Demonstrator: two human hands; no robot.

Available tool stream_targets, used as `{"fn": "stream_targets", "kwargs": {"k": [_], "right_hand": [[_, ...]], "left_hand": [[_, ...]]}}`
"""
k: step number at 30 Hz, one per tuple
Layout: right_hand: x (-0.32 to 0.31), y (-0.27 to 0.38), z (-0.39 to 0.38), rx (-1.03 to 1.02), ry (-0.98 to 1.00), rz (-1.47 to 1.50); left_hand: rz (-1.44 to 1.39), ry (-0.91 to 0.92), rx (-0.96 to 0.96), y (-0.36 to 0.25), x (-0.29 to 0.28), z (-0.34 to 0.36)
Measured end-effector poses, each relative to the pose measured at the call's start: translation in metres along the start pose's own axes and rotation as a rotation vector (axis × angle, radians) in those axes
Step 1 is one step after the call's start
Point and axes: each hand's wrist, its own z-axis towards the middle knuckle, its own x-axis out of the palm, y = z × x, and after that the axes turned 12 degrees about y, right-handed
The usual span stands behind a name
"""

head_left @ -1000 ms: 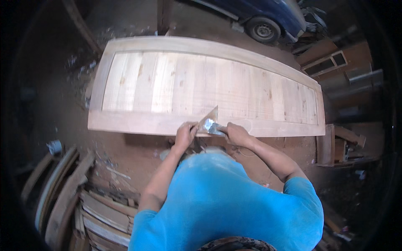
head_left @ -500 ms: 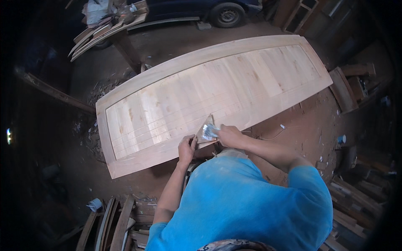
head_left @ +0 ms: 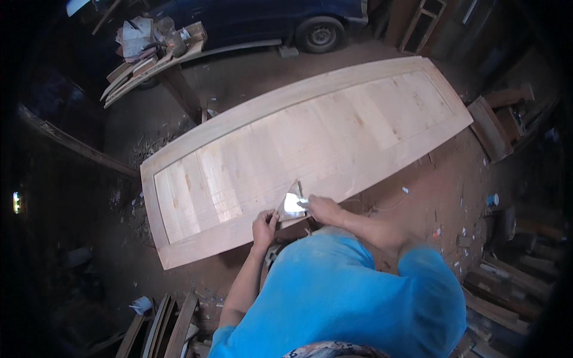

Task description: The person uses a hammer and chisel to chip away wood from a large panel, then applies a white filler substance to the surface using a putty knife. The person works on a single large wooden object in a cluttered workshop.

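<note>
A pale panelled wooden door (head_left: 250,161) lies flat across the middle of the head view. At its near edge my left hand (head_left: 263,229) pinches the corner of a thin, brownish triangular piece (head_left: 288,215). My right hand (head_left: 325,210) is closed around a flat, shiny metal blade that looks like a scraper (head_left: 293,203). The blade lies over the triangular piece, catching bright light and hiding much of it. Whether either one touches the door underneath, I cannot tell. The handle end is covered by my right fingers.
Beyond the door, a bench (head_left: 152,68) is loaded with boards and clutter, near a dark blue vehicle (head_left: 256,21). Wood offcuts (head_left: 155,328) stand at lower left beside a white cup (head_left: 141,305). More timber (head_left: 507,286) lies at right. A small blue-and-white container (head_left: 492,199) sits on the floor.
The whole scene has shifted slightly downward in the view. My right hand and the blade have changed angle a little over the triangular piece, and the blade now shines brighter. Both hands keep their grip.
</note>
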Motion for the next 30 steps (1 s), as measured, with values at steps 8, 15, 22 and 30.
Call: {"fn": "stream_targets", "kwargs": {"k": [8, 15, 22, 30], "right_hand": [[-0.037, 0.021, -0.01, 0.056, 0.095, -0.102], [0.0, 0.001, -0.014, 0.097, 0.138, -0.128], [0.006, 0.002, -0.013, -0.036, -0.035, 0.096], [-0.025, -0.001, -0.038, 0.07, -0.086, 0.126]], "left_hand": [[0.128, -0.047, 0.009, -0.008, -0.005, 0.003], [0.081, -0.058, -0.028, 0.009, 0.006, 0.002], [0.113, -0.097, 0.089, 0.012, 0.005, -0.006], [0.204, -0.191, 0.16, -0.017, 0.009, -0.004]]}}
